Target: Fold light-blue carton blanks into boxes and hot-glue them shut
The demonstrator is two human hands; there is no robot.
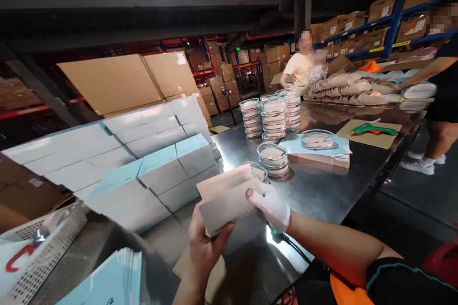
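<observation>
I've got both hands on the flat box (pixel 229 198): left hand (pixel 204 243) fingers pinching its near corner, right hand (pixel 272 208) fingers pressed on its far edge, above the desk (pixel 322 190).

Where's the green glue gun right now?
Head view, far right of the steel table: the green glue gun lies on a brown cardboard sheet, right of the boxed clear dish.
</observation>
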